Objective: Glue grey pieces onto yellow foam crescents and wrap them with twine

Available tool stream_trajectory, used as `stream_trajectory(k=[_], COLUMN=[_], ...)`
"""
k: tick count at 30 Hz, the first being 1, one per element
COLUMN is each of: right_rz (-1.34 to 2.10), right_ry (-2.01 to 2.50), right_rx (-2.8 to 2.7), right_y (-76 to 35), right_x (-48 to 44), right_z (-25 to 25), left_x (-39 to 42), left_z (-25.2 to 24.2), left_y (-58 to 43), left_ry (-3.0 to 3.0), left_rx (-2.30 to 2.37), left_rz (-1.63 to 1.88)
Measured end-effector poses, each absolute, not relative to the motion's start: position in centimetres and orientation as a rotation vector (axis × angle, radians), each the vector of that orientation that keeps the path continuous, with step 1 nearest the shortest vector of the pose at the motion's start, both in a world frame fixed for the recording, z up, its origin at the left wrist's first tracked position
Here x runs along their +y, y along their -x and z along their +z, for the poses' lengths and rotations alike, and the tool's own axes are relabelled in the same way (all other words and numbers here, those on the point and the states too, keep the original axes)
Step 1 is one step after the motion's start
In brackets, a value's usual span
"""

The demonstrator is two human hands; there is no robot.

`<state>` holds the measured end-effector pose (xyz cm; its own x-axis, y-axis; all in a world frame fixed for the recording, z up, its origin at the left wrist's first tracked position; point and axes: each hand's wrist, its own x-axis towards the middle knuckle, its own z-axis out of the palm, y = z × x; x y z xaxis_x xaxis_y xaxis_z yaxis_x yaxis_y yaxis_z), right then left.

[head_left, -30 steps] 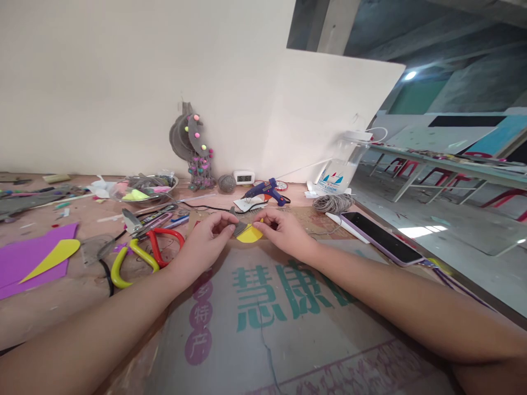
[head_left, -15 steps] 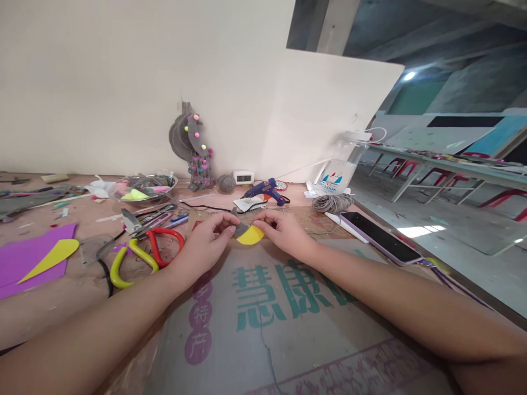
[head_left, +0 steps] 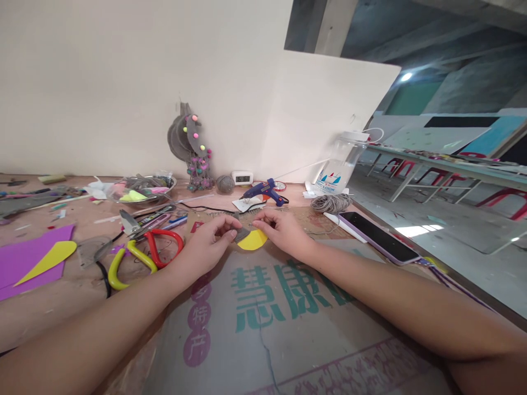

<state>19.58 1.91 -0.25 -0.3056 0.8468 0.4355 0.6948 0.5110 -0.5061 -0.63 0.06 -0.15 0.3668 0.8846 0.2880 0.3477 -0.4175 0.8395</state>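
My left hand (head_left: pixel 212 244) pinches the grey felt-like piece (head_left: pixel 242 235) between thumb and fingers. A rounded yellow sheet piece (head_left: pixel 252 241) overlaps it, lower and to the right. The fingers of my right hand (head_left: pixel 284 233) are closed at the yellow piece's upper right edge, thumb against index finger. Both hands are just above the printed cardboard (head_left: pixel 321 323). Behind them a blue glue gun (head_left: pixel 265 189) rests on a small white card. Fingertips partly hide the two pieces.
To the left lie pliers with red and yellow handles (head_left: pixel 132 262), purple sheets (head_left: pixel 33 260) and a yellow teardrop piece (head_left: pixel 49 262). A bowl of scraps (head_left: pixel 152 189) stands behind. On the right are a phone (head_left: pixel 379 236), grey yarn (head_left: pixel 331 203) and a clear plastic bottle (head_left: pixel 340 162).
The yellow piece has tilted and shows more of its surface, a little lower and farther right. Both hands stay close around the pieces. The whole view has shifted slightly.
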Motion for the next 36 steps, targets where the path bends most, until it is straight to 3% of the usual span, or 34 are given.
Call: stream_trajectory(k=[8, 36], right_rz=[0.199, 0.349], right_ry=[1.155, 1.223], right_rx=[-2.088, -2.068], right_y=[-19.53, -19.75], right_x=[1.58, 1.95], right_z=[0.42, -0.12], left_x=[0.24, -0.36], left_z=[-0.18, 0.04], left_y=[0.77, 0.25], left_ry=[-1.956, -1.883], left_rx=[1.097, 1.071], left_rz=[1.008, 0.950])
